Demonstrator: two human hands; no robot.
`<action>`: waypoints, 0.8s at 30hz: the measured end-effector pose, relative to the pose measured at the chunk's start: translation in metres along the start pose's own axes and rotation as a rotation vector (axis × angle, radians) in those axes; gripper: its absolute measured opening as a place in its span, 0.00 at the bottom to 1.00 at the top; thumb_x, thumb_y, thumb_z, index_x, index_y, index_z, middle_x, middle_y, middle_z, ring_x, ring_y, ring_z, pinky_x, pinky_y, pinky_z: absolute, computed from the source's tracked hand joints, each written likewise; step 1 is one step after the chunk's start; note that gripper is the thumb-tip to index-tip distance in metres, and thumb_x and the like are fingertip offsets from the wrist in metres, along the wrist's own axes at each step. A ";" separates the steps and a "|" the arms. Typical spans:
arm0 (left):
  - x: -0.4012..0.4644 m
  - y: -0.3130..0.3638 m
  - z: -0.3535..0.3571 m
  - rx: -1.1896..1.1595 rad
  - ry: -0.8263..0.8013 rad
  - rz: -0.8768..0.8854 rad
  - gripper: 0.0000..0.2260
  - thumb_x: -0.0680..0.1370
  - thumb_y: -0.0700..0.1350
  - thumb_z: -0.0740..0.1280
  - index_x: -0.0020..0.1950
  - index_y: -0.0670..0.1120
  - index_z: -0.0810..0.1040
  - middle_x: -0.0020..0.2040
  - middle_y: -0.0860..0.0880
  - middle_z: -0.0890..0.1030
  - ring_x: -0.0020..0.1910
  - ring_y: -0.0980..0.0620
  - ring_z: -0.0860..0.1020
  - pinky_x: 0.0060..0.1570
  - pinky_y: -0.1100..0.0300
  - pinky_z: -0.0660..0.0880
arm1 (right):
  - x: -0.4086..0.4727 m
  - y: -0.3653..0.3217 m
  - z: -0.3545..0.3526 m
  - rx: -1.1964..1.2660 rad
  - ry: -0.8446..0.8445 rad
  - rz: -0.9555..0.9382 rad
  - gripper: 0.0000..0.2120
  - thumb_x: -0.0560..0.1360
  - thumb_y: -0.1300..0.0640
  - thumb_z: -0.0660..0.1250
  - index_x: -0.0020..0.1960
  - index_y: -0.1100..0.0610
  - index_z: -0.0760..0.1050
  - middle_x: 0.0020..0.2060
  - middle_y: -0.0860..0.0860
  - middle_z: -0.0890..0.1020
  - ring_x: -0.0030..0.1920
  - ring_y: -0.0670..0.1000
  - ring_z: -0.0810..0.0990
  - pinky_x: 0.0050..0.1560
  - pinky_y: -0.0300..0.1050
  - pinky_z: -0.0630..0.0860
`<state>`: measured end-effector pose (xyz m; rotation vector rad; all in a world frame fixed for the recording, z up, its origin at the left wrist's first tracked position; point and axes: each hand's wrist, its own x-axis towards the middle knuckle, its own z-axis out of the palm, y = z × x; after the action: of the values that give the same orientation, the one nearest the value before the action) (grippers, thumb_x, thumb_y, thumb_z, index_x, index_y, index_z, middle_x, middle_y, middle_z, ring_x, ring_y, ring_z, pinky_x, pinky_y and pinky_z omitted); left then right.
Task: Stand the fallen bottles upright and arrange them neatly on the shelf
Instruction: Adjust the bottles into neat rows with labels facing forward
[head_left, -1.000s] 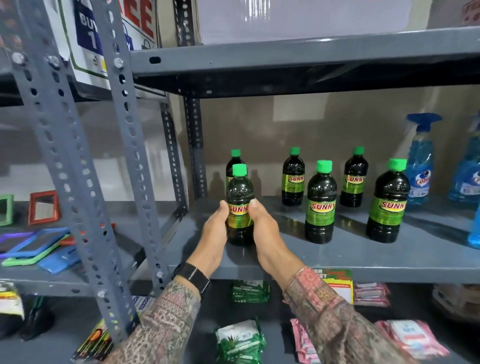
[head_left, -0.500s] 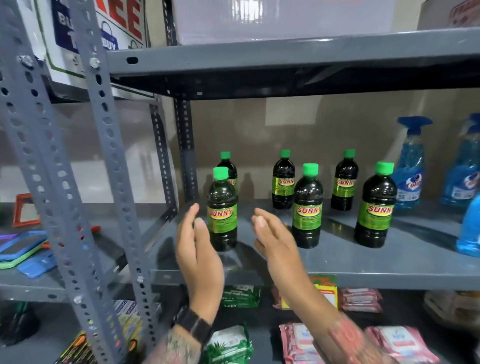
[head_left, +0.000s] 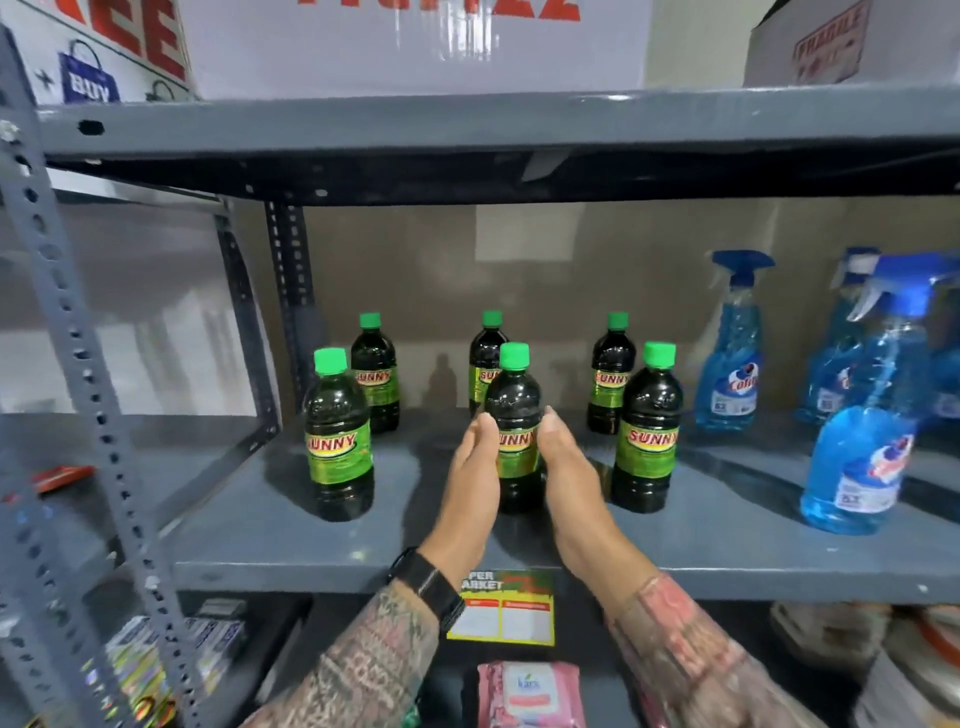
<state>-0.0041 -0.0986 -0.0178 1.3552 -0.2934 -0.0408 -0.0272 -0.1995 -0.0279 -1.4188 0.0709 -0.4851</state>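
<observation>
Several dark Sunny bottles with green caps stand upright on the grey shelf (head_left: 727, 525) in a front row and a back row. My left hand (head_left: 470, 488) and my right hand (head_left: 569, 483) press flat against either side of the front middle bottle (head_left: 516, 415), holding it between the palms. The front left bottle (head_left: 338, 436) and the front right bottle (head_left: 647, 431) stand free on either side. The back row has a left bottle (head_left: 375, 374), a middle bottle (head_left: 485, 353) partly hidden behind the held one, and a right bottle (head_left: 612, 374).
Blue spray bottles (head_left: 730, 348) stand on the right of the shelf, the nearest one (head_left: 865, 415) close to the front edge. A perforated grey upright (head_left: 93, 405) rises at left. Cardboard boxes sit on the shelf above. Wipes packs (head_left: 530, 691) lie on the shelf below.
Both hands let go of the front left bottle, pulled back with fingers apart, then moved right and closed around the front middle bottle. The camera view shifted right and nearer.
</observation>
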 end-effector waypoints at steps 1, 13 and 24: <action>0.001 -0.002 0.000 0.016 0.013 -0.003 0.21 0.85 0.60 0.58 0.73 0.53 0.77 0.64 0.53 0.84 0.63 0.55 0.81 0.73 0.51 0.73 | -0.002 0.000 0.003 -0.003 -0.015 -0.011 0.18 0.88 0.49 0.56 0.75 0.48 0.73 0.67 0.45 0.82 0.62 0.38 0.82 0.59 0.35 0.77; 0.006 -0.002 -0.016 -0.057 0.084 -0.047 0.24 0.83 0.62 0.62 0.73 0.51 0.78 0.66 0.49 0.85 0.66 0.50 0.82 0.73 0.45 0.73 | -0.003 0.002 0.026 0.008 -0.012 0.016 0.18 0.88 0.49 0.57 0.75 0.45 0.72 0.65 0.44 0.83 0.64 0.44 0.81 0.60 0.40 0.77; 0.010 -0.016 -0.029 -0.105 -0.016 -0.067 0.48 0.63 0.79 0.69 0.77 0.54 0.74 0.75 0.50 0.77 0.73 0.52 0.77 0.77 0.46 0.69 | -0.010 0.000 0.032 0.026 0.024 -0.016 0.15 0.88 0.49 0.56 0.70 0.47 0.76 0.58 0.45 0.86 0.55 0.41 0.85 0.48 0.34 0.78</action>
<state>0.0145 -0.0767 -0.0366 1.2611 -0.2555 -0.1215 -0.0258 -0.1659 -0.0250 -1.3896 0.0725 -0.5151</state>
